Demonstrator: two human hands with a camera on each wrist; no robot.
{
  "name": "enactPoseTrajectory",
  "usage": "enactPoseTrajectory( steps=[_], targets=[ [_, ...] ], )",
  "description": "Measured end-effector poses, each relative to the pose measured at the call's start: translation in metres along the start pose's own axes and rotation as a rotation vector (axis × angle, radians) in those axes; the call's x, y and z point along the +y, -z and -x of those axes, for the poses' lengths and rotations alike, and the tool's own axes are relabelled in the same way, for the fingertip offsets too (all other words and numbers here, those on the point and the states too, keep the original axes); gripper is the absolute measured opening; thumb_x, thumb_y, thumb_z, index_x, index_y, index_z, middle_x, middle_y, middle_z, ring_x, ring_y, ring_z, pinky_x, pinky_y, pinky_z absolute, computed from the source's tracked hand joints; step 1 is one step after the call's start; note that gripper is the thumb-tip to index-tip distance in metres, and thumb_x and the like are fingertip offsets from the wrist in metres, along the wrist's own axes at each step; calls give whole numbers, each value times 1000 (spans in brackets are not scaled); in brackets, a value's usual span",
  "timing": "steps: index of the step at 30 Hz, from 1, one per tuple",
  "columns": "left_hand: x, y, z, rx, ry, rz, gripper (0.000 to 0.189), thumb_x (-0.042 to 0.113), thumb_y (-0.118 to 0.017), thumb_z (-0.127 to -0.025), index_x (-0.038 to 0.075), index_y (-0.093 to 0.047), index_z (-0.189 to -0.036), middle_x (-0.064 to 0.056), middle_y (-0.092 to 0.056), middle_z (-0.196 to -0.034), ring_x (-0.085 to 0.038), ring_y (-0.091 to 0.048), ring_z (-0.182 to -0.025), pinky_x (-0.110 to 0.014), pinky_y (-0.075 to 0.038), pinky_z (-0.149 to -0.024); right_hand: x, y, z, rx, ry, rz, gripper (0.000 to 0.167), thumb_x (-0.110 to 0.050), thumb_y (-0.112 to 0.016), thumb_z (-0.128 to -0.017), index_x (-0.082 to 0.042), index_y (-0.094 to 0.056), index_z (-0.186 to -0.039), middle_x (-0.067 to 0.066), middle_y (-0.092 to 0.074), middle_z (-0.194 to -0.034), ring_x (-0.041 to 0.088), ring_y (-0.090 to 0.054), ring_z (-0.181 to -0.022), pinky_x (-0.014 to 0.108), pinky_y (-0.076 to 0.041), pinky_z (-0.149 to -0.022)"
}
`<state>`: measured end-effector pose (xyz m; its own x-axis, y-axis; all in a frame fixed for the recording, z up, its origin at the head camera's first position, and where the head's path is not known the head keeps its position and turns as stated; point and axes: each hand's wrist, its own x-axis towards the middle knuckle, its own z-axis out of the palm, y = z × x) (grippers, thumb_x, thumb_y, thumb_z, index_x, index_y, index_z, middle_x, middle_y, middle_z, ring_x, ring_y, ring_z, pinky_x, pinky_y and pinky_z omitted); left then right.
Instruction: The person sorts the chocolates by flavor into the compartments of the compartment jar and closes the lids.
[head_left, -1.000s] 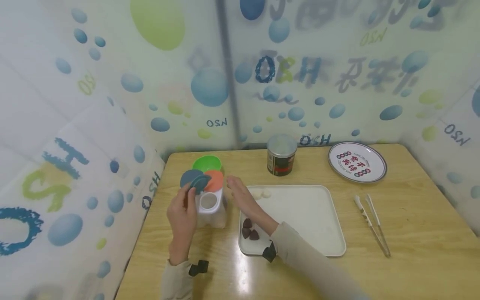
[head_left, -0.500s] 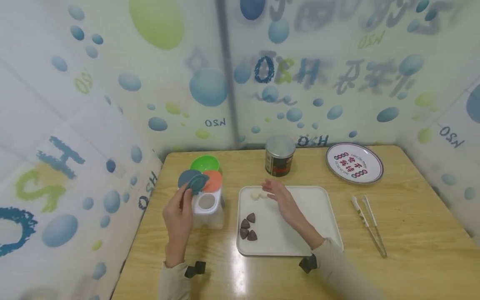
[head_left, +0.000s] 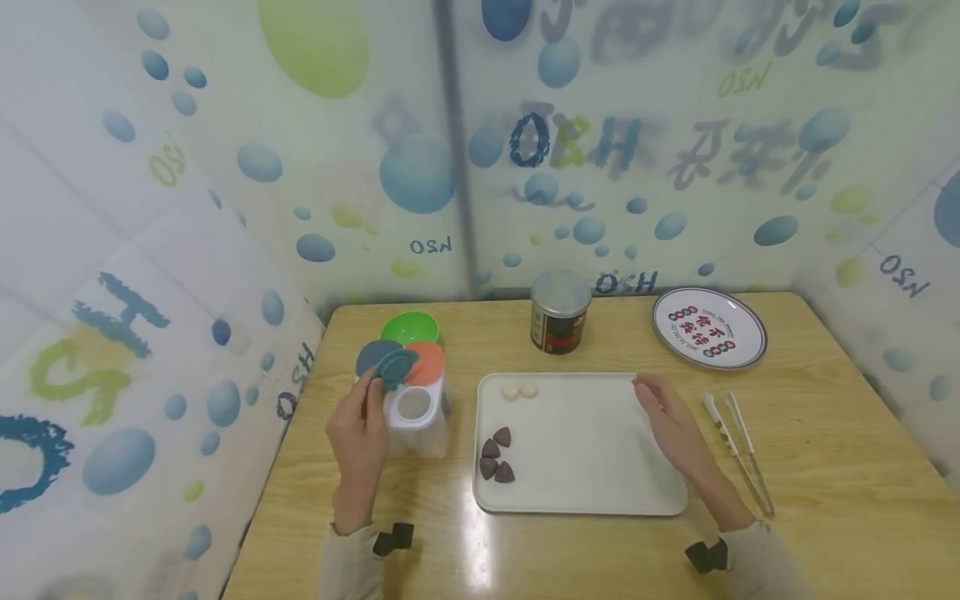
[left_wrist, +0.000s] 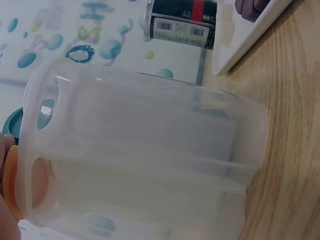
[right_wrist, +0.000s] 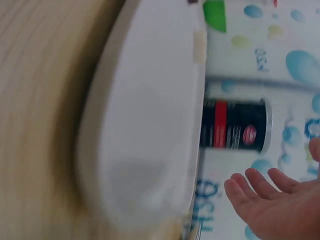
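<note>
My left hand (head_left: 358, 433) pinches a round teal lid (head_left: 395, 367) between thumb and fingers, holding it tilted up over a translucent white container (head_left: 427, 440). The container's near round opening (head_left: 414, 404) is uncovered. Blue-grey (head_left: 369, 353) and orange lids (head_left: 424, 363) show on its top. My right hand (head_left: 678, 429) is over the right edge of a white tray (head_left: 585, 454); in the right wrist view its fingers (right_wrist: 260, 185) extend with nothing in them. Several dark brown triangular pieces (head_left: 491, 448) lie at the tray's left, and two pale pieces (head_left: 519, 391) near its far left corner.
Behind the container is a bright green bowl (head_left: 409, 327). A dark can (head_left: 559, 321) with a silvery top stands beyond the tray, and a printed plate (head_left: 708, 327) lies at the back right. White-tipped tongs (head_left: 738, 450) rest right of the tray.
My right hand has moved from beside the container across the tray to its right edge, uncovering the pale pieces. My left hand keeps the teal lid in nearly the same place.
</note>
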<state>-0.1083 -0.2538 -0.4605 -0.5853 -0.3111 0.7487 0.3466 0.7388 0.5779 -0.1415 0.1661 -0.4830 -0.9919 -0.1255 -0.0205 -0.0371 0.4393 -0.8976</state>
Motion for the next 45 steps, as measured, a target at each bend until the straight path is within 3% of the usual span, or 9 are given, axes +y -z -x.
enactPoseTrajectory(
  steps=[2, 12, 15, 19, 25, 32, 36, 43, 45],
  targets=[
    [0, 0, 0, 6, -3, -4, 19, -1, -64, -94, -4, -71, -111, -15, -64, -68, -10, -44, -59, -17, -35, -58, 10, 16, 6, 22, -12, 47, 64, -45, -32, -108, 5, -32, -148, 31, -39, -149, 51, -34, -139, 66, -29, -111],
    [-3, -3, 1, 38, -32, -11, 17, -5, -65, -91, -5, -72, -107, -14, -62, -65, -10, -44, -58, -18, -36, -57, 53, 76, 34, 142, -143, 281, 77, -43, -43, -105, 17, -20, -148, 47, -25, -147, 64, -32, -130, 74, -33, -98],
    [-2, -3, 1, 37, -28, -11, 17, -5, -65, -91, -5, -72, -107, -14, -61, -65, -10, -44, -58, -18, -35, -58, 64, 87, 38, 158, -210, 418, 83, -44, -47, -103, 22, -20, -145, 51, -25, -140, 67, -30, -125, 76, -33, -95],
    [-1, -2, 1, 41, -35, -19, 18, -5, -65, -91, -5, -72, -107, -14, -62, -66, -11, -45, -58, -18, -36, -58, 74, 94, 43, 133, -268, 587, 86, -49, -49, -100, 24, -27, -139, 54, -31, -130, 69, -35, -114, 75, -38, -86],
    [-3, -3, 2, 50, -34, -18, 17, -5, -66, -91, -5, -72, -107, -14, -63, -67, -10, -45, -59, -17, -36, -58, 79, 98, 47, -2, -274, 699, 89, -60, -49, -97, 22, -41, -128, 50, -42, -113, 63, -44, -98, 62, -44, -71],
    [-5, -4, 2, 41, -39, -10, 16, -5, -65, -91, -5, -72, -106, -14, -63, -66, -11, -45, -58, -17, -36, -58, 85, 97, 47, -10, -267, 697, 66, -46, -48, -100, 18, -48, -117, 39, -48, -100, 49, -49, -86, 47, -42, -60],
    [-5, -4, 3, 31, -23, -7, 16, -4, -65, -92, -5, -72, -107, -14, -62, -66, -10, -45, -59, -16, -36, -59, 85, 98, 47, -1, -282, 618, 56, -38, -49, -99, 17, -51, -112, 26, -54, -86, 34, -52, -72, 40, -41, -52],
    [-6, -4, 3, 29, -19, 9, 16, -4, -65, -92, -5, -72, -106, -13, -61, -66, -8, -44, -59, -16, -35, -58, 73, 94, 44, 3, -234, 517, 62, -43, -38, -105, 13, -36, -132, 31, -63, -103, 24, -58, -73, 33, -42, -55],
    [-6, -4, 3, 33, -29, 5, 16, -5, -65, -92, -6, -72, -106, -13, -61, -65, -8, -44, -59, -15, -36, -57, 65, 88, 41, 2, -204, 482, 62, -45, -36, -106, 10, -32, -136, 29, -62, -98, 22, -54, -69, 32, -41, -54]
  ],
)
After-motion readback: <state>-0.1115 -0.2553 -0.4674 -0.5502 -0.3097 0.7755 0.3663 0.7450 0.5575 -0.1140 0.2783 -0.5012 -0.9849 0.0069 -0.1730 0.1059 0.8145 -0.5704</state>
